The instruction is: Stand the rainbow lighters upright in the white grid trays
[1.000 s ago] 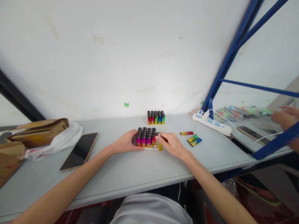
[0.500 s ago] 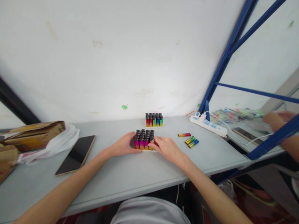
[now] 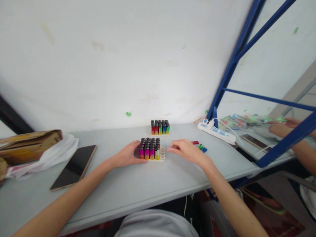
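Several lighters (image 3: pixel 146 152) with black tops and purple-to-yellow bodies stand upright in rows in a white slotted tray (image 3: pixel 162 159). The tray's rightmost column shows bare slots. My left hand (image 3: pixel 128 154) wraps its left side, thumb along the front and fingers behind. At the front right of the rows stands a pale yellowish lighter (image 3: pixel 157 154). Just right of the tray hovers my right hand (image 3: pixel 185 150), fingers curled together with nothing visible in them. Behind it lie a red lighter (image 3: pixel 195 142), a green one (image 3: pixel 200 146) and a blue one (image 3: pixel 204 149), partly hidden.
A second block of multicoloured lighters (image 3: pixel 160 128) stands near the wall. A phone (image 3: pixel 74 168), white plastic bag (image 3: pixel 60 153) and cardboard box (image 3: pixel 34 144) lie left. To the right are a power strip (image 3: pixel 217 131) and blue metal frame (image 3: pixel 228 72). Another person's arm (image 3: pixel 298 141) shows beyond it.
My right hand has let go of the front-right lighter and moved right, away from the tray, uncovering the bare slots. My left hand stays at the tray. The view has shifted slightly.
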Motion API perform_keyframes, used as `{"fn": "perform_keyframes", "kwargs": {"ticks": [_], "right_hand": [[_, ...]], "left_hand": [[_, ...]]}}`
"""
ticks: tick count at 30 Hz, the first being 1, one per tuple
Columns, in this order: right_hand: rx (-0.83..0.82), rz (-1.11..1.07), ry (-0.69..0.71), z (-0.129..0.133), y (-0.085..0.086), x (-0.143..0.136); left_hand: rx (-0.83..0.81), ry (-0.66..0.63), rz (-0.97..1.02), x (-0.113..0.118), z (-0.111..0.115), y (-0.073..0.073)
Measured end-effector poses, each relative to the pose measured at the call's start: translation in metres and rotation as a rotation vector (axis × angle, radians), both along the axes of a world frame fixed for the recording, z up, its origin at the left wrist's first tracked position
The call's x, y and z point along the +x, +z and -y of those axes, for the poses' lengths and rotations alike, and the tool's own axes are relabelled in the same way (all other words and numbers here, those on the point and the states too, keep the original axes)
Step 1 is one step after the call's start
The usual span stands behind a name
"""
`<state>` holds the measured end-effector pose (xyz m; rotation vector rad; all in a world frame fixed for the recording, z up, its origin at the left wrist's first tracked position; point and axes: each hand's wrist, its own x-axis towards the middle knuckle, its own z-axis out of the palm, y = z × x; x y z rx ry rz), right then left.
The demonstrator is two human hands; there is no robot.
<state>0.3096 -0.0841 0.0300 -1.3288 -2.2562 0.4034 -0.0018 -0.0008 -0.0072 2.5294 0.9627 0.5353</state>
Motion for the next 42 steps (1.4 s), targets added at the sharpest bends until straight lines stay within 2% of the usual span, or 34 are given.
{"fn": "perform_keyframes", "kwargs": {"ticks": [3,6,9,12,16,20,27,30,33,36,39,42], "right_hand": [[0.073,-0.031,-0.146,-0.010,0.003,0.060],[0.056,-0.004,-0.262,-0.023,-0.004,0.111],[-0.020,0.039,-0.272,-0.034,-0.016,0.137],[-0.065,0.029,-0.230,-0.039,-0.024,0.142],[-0.104,-0.102,-0.224,-0.040,-0.022,0.134],[-0.138,-0.349,-0.181,-0.042,-0.016,0.116],[-0.195,-0.887,-0.125,-0.056,-0.002,0.058],[-0.246,-1.013,-0.071,-0.058,0.007,0.028],[-0.326,-1.063,0.037,-0.057,0.010,0.001],[-0.351,-1.075,0.094,-0.058,0.001,-0.021],[-0.321,-1.017,0.019,-0.060,-0.015,-0.033],[-0.222,-0.850,-0.104,-0.058,-0.029,-0.038]], "left_hand": [[-0.006,0.004,-0.007,0.000,0.000,0.001],[-0.013,-0.013,0.011,-0.001,0.000,0.001],[-0.016,-0.026,0.027,-0.002,-0.001,0.000],[-0.016,-0.023,0.030,-0.002,-0.001,0.001],[-0.022,-0.028,0.010,0.000,0.000,0.003],[-0.028,-0.033,0.006,0.000,0.001,0.004],[-0.030,-0.030,0.019,0.000,0.001,0.005],[-0.021,-0.020,0.009,0.000,0.001,0.005],[-0.010,-0.008,0.005,0.000,0.001,0.005],[-0.002,-0.006,0.007,0.001,0.002,0.006],[0.008,-0.003,0.002,0.000,0.002,0.006],[0.014,0.008,-0.002,-0.002,0.001,0.005]]}}
